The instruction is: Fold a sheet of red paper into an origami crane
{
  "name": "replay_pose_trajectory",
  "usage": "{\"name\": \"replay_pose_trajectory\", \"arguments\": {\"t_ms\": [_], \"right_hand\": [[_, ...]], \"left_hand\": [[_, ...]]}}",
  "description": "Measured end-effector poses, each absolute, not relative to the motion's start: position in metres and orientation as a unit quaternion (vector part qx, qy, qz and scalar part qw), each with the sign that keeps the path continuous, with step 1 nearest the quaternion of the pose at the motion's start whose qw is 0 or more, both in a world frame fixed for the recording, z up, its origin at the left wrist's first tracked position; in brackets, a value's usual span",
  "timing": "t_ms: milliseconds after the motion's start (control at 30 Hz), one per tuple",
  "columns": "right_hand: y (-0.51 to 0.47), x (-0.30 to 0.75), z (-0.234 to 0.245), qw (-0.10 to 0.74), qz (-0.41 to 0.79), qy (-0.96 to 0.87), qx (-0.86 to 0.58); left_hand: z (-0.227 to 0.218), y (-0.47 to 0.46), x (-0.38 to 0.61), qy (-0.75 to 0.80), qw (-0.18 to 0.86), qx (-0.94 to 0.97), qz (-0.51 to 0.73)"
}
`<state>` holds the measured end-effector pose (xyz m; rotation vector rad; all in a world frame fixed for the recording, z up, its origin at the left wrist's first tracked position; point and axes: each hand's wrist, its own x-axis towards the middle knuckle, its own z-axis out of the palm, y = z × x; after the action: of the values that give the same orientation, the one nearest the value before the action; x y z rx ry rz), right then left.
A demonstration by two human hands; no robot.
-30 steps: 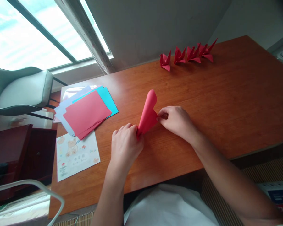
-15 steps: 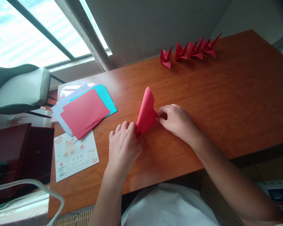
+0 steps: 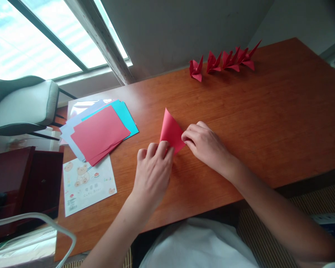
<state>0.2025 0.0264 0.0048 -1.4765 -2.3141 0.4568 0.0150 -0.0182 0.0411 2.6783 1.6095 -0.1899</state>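
A red sheet of paper (image 3: 170, 131) lies folded into a flat triangle on the wooden table (image 3: 268, 111). My left hand (image 3: 153, 171) covers its near left corner, with the fingers curled and pressed onto the paper. At the right corner my right hand (image 3: 205, 143) pinches the paper's edge against the table. The triangle's tip points away from me.
A stack of red, teal and pale sheets (image 3: 99, 128) lies at the left, above a printed card with bears (image 3: 88, 184). Several folded red paper cranes (image 3: 223, 61) stand in a row at the far edge. A grey chair (image 3: 22, 106) stands by the window at the left.
The red sheet stood up as a loose curl between my hands; it now lies pressed flat as a triangle. My left hand has moved forward onto it.
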Motion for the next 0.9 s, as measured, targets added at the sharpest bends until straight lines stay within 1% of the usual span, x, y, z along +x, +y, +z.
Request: {"name": "replay_pose_trajectory", "arguments": {"t_ms": [133,333,567,700,900], "right_hand": [[0.024,0.202,0.006,0.162,0.138,-0.84,-0.499],[0.012,0.2,0.008,0.126,0.074,-0.877,-0.457],[-0.005,0.197,0.005,0.093,-0.031,-0.902,-0.42],[0.0,0.198,0.005,0.071,-0.054,-0.917,-0.388],[0.021,0.206,0.002,0.036,-0.058,-0.951,-0.302]], "left_hand": [[0.042,-0.017,0.017,0.468,0.013,0.881,-0.065],[0.039,-0.025,0.02,0.469,0.023,0.881,-0.057],[0.025,-0.045,0.023,0.477,-0.021,0.878,-0.027],[0.02,-0.053,0.027,0.508,-0.027,0.861,-0.019],[0.012,-0.064,0.038,0.551,-0.04,0.834,-0.009]]}}
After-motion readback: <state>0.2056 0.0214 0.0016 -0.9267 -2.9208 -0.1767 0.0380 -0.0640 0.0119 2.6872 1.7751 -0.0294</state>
